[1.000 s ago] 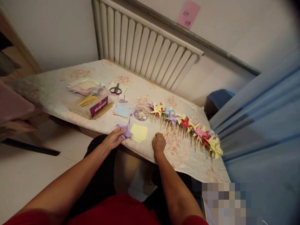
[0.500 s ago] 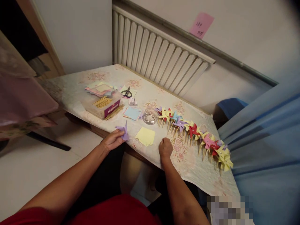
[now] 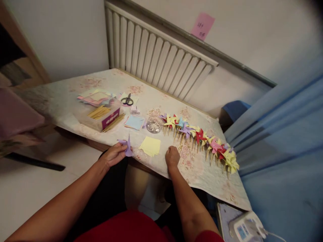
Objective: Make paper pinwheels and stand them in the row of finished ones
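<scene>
At the table's near edge, my left hand [image 3: 115, 154] pinches a purple paper pinwheel [image 3: 128, 148] with folded, pointed blades. My right hand [image 3: 173, 157] rests on the tablecloth as a closed fist; whatever it may hold is hidden. Between my hands lies a stack of yellow paper sheets [image 3: 150, 146] with cut edges. Just beyond is a round clear dish [image 3: 153, 125] of small shiny pieces. A stack of light blue paper squares [image 3: 134, 122] lies left of the dish. Finished pinwheels on sticks [image 3: 186, 130], in several colours, form a row to the right of the dish.
A clear plastic box [image 3: 92, 121] holds thin wooden sticks, with more sticks beside it. Black scissors [image 3: 127, 99] lie on paper behind. A radiator [image 3: 156, 50] borders the table's back, and a blue curtain [image 3: 285, 144] hangs at right. A white device [image 3: 246, 228] stands lower right.
The camera has turned a little, so the table and its things sit farther left in view. Both hands keep the same grip, the left one still on the purple pinwheel.
</scene>
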`<control>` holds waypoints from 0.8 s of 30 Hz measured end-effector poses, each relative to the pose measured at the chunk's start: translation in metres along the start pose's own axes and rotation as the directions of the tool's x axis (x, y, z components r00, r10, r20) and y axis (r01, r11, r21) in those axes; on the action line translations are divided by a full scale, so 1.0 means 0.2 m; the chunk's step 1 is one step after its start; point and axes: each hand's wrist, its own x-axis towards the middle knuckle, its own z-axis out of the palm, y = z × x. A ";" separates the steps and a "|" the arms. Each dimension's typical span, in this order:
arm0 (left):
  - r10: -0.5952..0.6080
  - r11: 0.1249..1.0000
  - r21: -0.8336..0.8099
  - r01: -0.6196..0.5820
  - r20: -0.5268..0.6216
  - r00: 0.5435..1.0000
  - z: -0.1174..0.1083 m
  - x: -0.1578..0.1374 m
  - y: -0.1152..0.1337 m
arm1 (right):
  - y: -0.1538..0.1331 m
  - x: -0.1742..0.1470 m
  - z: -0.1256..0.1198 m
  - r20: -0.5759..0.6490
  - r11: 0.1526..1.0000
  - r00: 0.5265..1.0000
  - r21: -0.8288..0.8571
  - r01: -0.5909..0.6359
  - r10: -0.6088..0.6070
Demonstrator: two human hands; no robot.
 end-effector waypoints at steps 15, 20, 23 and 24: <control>-0.071 0.986 0.135 0.099 -0.201 0.977 0.05 0.03 0.04 | -0.01 0.04 -0.01 0.065 1.000 0.998 0.001 -0.006 0.006; -0.086 0.982 0.147 0.122 -0.228 0.970 0.03 0.04 0.04 | -0.01 0.05 -0.01 0.057 1.000 0.998 0.003 0.000 0.000; -0.087 0.982 0.142 0.121 -0.222 0.971 0.02 0.04 0.04 | -0.01 0.05 -0.01 0.059 1.000 0.998 0.004 -0.003 0.003; -0.085 0.983 0.138 0.117 -0.220 0.972 0.01 0.04 0.04 | -0.01 0.05 -0.01 0.060 1.000 0.998 0.005 -0.003 0.003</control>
